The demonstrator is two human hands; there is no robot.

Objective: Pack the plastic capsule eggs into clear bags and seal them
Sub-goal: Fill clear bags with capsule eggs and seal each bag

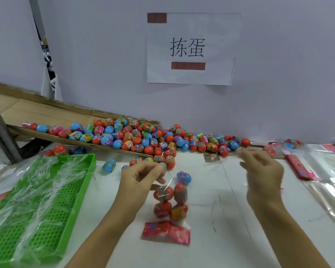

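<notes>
A clear bag (169, 207) with a pink printed bottom hangs in front of me, holding several capsule eggs, mostly red. My left hand (143, 176) pinches the bag's open top between thumb and fingers. My right hand (263, 171) is raised to the right, blurred, fingers loosely curled; a thin clear strip seems to run between its fingertips, but I cannot tell for sure. One blue and purple egg (184, 177) lies on the table just behind the bag. A large pile of coloured eggs (143, 139) spreads along the wall.
A green perforated tray (46, 200) draped with clear film sits at the left. A cardboard chute (46, 117) slopes down to the egg pile. Stacked clear bags (325, 182) with pink headers lie at the right. A paper sign (190, 49) hangs on the wall.
</notes>
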